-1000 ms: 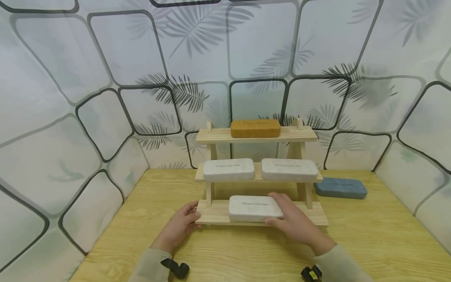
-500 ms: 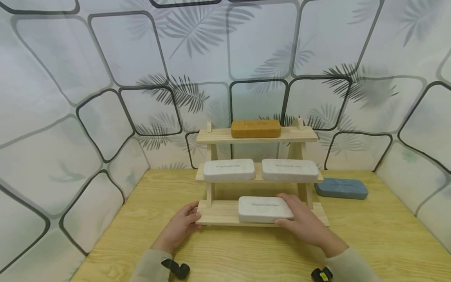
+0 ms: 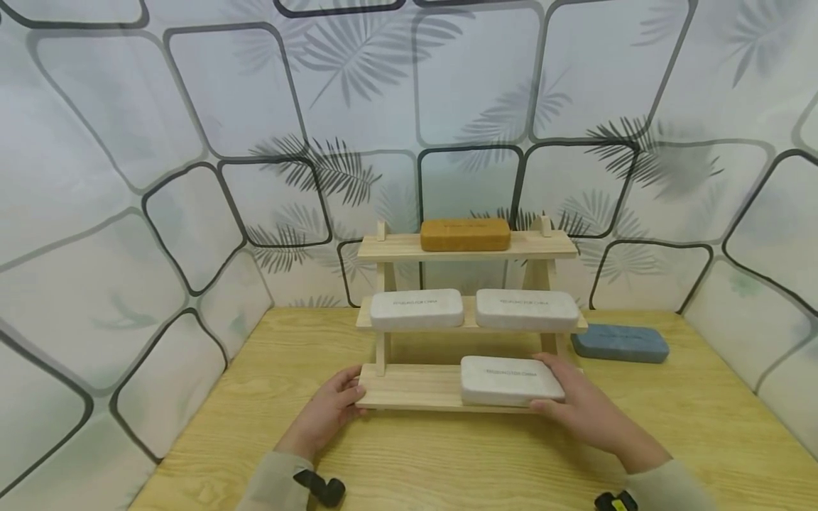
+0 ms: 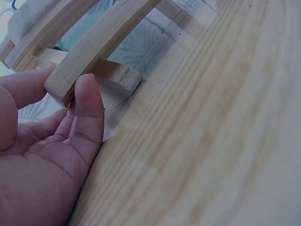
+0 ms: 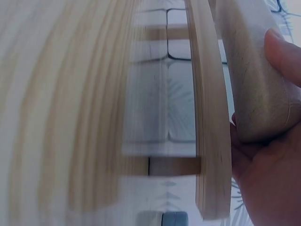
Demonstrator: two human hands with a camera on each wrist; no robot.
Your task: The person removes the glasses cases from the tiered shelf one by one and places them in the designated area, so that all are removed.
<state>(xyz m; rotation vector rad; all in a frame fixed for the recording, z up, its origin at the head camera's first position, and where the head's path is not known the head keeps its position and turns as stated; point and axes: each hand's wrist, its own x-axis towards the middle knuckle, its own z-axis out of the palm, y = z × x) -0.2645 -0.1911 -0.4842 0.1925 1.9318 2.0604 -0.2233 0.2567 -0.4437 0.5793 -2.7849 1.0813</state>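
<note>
A three-tier wooden shelf (image 3: 409,387) stands on the table, seen whole in the head view. My left hand (image 3: 327,413) pinches the left end of its bottom board; the left wrist view shows thumb and finger on either side of that board (image 4: 77,63). With my right hand (image 3: 584,411) I grip the right end of a white glasses case (image 3: 508,381) on the bottom tier. In the right wrist view the thumb lies along the case (image 5: 256,80), and the other fingers are partly hidden behind it. Two more white cases, left (image 3: 417,310) and right (image 3: 527,311), lie on the middle tier.
An orange case (image 3: 465,235) sits on the top tier. To the right of the shelf, a blue case (image 3: 620,343) lies on the wooden table (image 3: 447,461). Patterned cloth walls (image 3: 358,85) enclose the table at the back and sides.
My right hand has slid the white case rightward along the bottom tier, from near its middle towards its right end. The left hand keeps its place at the shelf's left end.
</note>
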